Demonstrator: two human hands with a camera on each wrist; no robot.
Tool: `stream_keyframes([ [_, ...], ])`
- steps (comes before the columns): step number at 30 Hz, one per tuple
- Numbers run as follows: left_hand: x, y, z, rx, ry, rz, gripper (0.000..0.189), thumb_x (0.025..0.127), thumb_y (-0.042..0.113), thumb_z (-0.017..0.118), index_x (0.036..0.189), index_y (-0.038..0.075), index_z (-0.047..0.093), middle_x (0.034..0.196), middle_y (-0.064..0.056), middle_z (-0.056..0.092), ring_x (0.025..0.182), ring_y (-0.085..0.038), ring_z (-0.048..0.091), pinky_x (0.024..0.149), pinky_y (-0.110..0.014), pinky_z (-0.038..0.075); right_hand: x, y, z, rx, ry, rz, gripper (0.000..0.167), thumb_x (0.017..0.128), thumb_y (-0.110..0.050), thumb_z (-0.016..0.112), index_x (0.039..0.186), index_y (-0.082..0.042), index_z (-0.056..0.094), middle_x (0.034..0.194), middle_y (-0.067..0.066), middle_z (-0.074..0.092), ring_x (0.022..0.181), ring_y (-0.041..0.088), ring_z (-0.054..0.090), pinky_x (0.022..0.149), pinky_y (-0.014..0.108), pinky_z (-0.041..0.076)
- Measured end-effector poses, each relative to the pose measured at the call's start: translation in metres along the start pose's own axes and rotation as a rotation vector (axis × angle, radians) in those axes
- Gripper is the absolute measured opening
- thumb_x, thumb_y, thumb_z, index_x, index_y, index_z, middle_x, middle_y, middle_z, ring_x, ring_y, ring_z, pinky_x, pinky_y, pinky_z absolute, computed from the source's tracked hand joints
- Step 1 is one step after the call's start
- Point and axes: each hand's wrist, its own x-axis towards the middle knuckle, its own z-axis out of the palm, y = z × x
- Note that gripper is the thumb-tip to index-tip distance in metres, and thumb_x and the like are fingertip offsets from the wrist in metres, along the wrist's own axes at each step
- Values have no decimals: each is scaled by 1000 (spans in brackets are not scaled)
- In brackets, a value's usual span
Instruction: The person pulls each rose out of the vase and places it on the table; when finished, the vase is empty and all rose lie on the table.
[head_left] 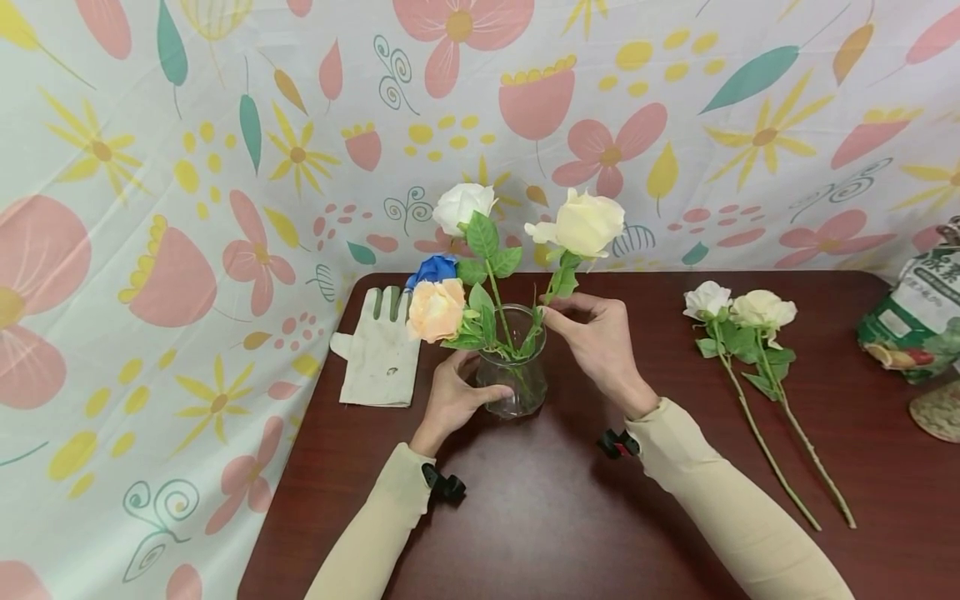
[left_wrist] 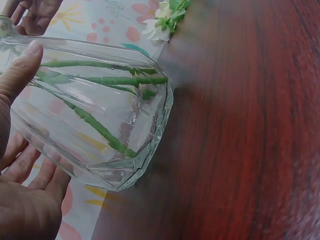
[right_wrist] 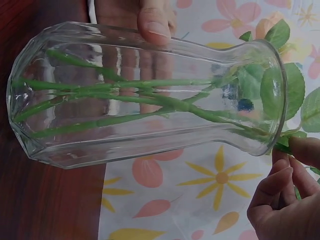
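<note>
A clear glass vase [head_left: 517, 392] stands on the table, its faceted base showing in the left wrist view. My left hand [head_left: 456, 396] grips it from the left, thumb across the near side and fingers behind. At the rim, my right hand [head_left: 600, 340] pinches the green stem of a cream rose [head_left: 588, 223] between thumb and fingers. A white rose [head_left: 463, 208], a peach rose [head_left: 437, 310] and a blue flower [head_left: 433, 271] lean out leftward. Through the glass, the right wrist view shows several green stems [right_wrist: 120, 85] crossing inside.
Left of the vase lies a white glove [head_left: 381, 358] with grey fingertips. To the right, a white rose [head_left: 707, 301] and a cream rose [head_left: 763, 309] lie on the dark red table [head_left: 540, 517]. A green-and-white bag [head_left: 915, 300] stands at the far right, before a flower-patterned cloth [head_left: 465, 125].
</note>
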Motion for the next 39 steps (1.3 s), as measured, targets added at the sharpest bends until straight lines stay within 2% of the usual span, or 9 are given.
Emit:
stream_keyframes([
  [6,0,0,0,1,-1,3,79,78,11,100,150,12,66,146,-15,71,139,-35,67,120,-53,57,-1,-1,-2,37,7,8,19,96,-12,84,107,4,85,94,-8,85,80,0,70,67,14,54],
  [11,-1,-1,0,5,-4,0,78,79,13,100,150,12,66,146,-15,71,140,-36,67,120,-53,56,-1,-6,-4,59,21,4,17,96,-10,83,105,4,85,90,-17,81,80,3,71,69,15,56],
  [18,-2,-1,0,5,0,-9,79,78,14,100,149,11,66,146,-15,71,139,-36,67,120,-53,56,-2,-12,-8,73,34,9,21,96,-14,84,108,4,84,89,-18,81,81,3,72,72,16,59],
  [25,-1,1,0,1,7,-11,78,78,11,100,148,10,66,145,-16,72,138,-37,67,119,-54,57,-1,-16,-14,96,43,-3,24,96,-17,85,108,3,84,94,-12,84,84,3,73,75,17,60],
  [30,-1,2,-1,-11,5,-14,79,78,12,100,149,10,66,146,-16,71,140,-38,66,120,-54,56,-2,-21,-17,127,51,-17,19,96,-14,84,107,2,85,92,-20,82,84,3,73,75,18,60],
  [35,-1,2,0,-28,0,-16,78,79,11,99,150,10,66,147,-16,71,140,-38,66,121,-54,55,-2,-27,-19,157,75,-21,13,96,-13,85,103,-2,86,90,-17,83,85,5,74,75,18,59],
  [39,-1,2,0,-31,0,-12,79,79,11,100,150,10,66,146,-16,71,140,-38,66,121,-54,56,-1,-32,-21,193,107,-23,8,94,-10,85,98,-2,86,82,-13,82,79,3,71,72,19,57],
])
